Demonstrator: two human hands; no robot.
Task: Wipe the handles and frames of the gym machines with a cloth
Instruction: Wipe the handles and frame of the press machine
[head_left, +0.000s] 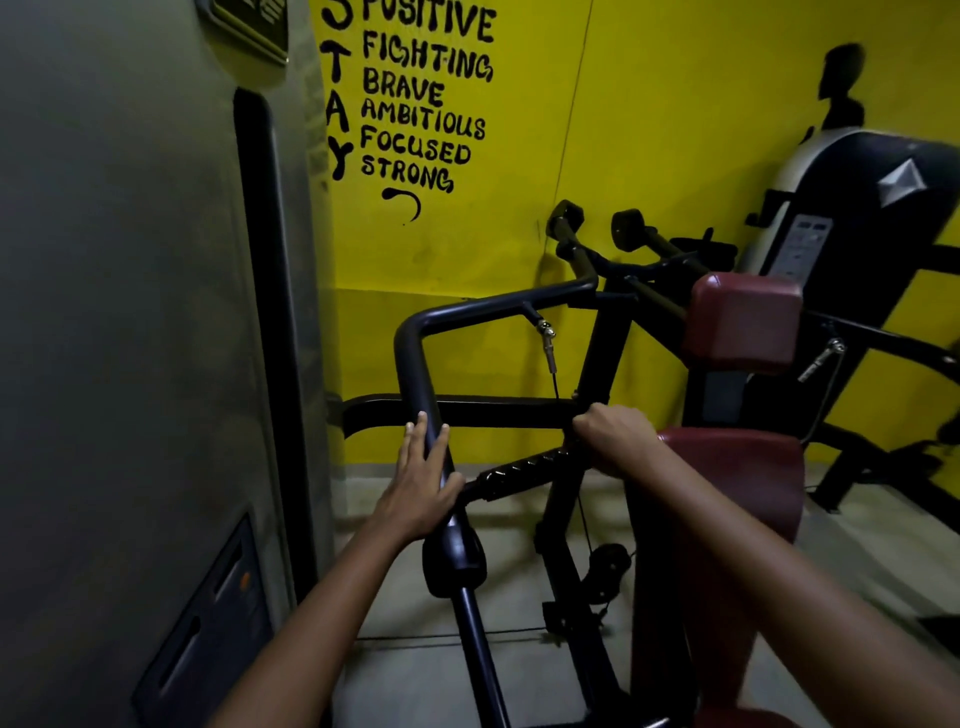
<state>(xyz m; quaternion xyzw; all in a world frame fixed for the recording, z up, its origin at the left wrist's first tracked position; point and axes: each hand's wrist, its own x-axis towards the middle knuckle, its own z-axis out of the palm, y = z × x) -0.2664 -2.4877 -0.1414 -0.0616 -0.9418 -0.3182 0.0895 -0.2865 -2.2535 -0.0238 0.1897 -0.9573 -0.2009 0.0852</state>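
A black bent arm tube (415, 364) of the gym machine runs down the middle of the view. My left hand (423, 480) lies against this tube with its fingers nearly straight and the thumb on the tube's near side. A ribbed black handle (519, 467) sticks out to the right of the tube. My right hand (615, 436) is curled round the far end of that handle, where it meets the black frame (498, 413). No cloth shows in either hand.
A grey weight-stack shroud (130, 364) fills the left side. A maroon seat pad (727, 483) and back pad (743, 322) stand at the right, with a steel cable clip (546, 338) hanging behind the tube. Another machine (857, 218) stands against the yellow wall.
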